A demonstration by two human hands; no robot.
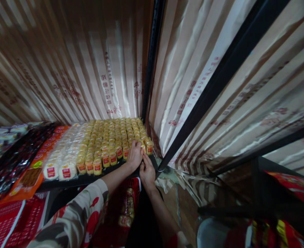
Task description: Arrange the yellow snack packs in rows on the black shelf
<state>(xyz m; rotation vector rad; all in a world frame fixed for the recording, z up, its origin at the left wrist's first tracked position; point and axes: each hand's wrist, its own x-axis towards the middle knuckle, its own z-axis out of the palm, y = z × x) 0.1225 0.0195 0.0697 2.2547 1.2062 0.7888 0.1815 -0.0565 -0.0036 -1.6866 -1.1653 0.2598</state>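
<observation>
Close-set rows of small yellow packaged snacks (113,137), with red and white labels, stand on a dark shelf (82,181). At the front right end of these rows, my left hand (134,156) is closed around one yellow packaged snack (143,148), which shows only in part between the fingers. My right hand (147,172) meets it from below and to the right, its fingertips pinched on the same snack. Beside the hands stands another yellow snack at the corner. White packaged snacks (68,171) fill rows to the left.
Orange packets (34,172) and dark shiny packets (15,151) lie farther left. Beneath the shelf are red baskets (25,213), one holding more snacks. Black posts (206,100) and pleated, printed curtains (116,69) bound the corner. More red packages lie at lower right.
</observation>
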